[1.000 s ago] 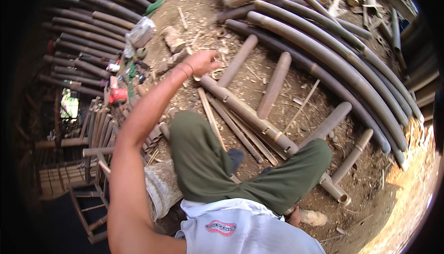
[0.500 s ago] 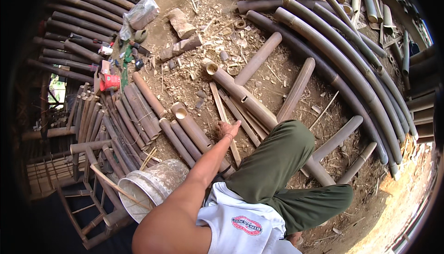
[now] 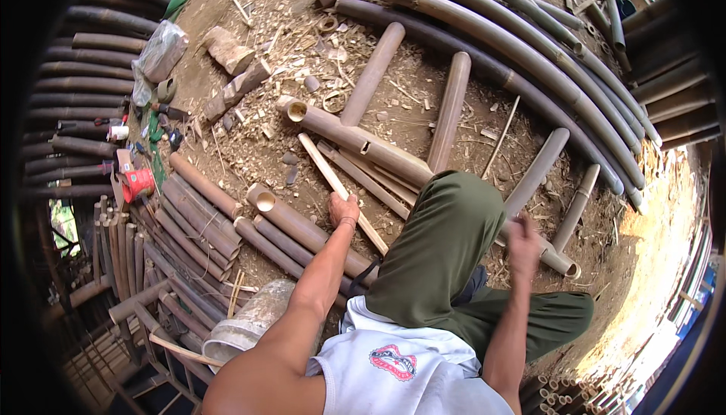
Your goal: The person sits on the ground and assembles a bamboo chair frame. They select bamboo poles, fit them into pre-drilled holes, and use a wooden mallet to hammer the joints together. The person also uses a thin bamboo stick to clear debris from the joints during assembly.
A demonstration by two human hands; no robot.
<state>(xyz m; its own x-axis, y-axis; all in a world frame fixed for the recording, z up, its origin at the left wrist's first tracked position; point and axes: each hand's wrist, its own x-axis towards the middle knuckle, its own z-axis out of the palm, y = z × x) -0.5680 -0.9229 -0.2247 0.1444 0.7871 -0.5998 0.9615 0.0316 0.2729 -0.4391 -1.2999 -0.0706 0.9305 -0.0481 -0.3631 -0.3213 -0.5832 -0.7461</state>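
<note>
My left hand (image 3: pixel 344 209) is closed around a pale split bamboo strip (image 3: pixel 321 162), which slants from the dirt floor toward my knee. More bamboo strips (image 3: pixel 376 182) lie to its right, beside a thick bamboo pole (image 3: pixel 355 139) with a slot cut in its side. That pole has bamboo rungs (image 3: pixel 451 105) joined to it, and my bent leg covers its middle. Over its near right end (image 3: pixel 558 261), or close to it, is my right hand (image 3: pixel 523 245). Motion smears its fingers, so whether it touches the pole or holds anything does not show.
Long curved bamboo poles (image 3: pixel 514 86) lie across the far right. At left are bundled bamboo lengths (image 3: pixel 198 218), a dirty white bucket (image 3: pixel 249 328) and a red container (image 3: pixel 138 184). Chopped log pieces (image 3: pixel 229 51) and scattered wood chips cover the ground ahead.
My left hand has closed on the pale strip and shifted it slightly up and left relative to the other strips. My right hand has come into view near the pole's near end. The view has turned.
</note>
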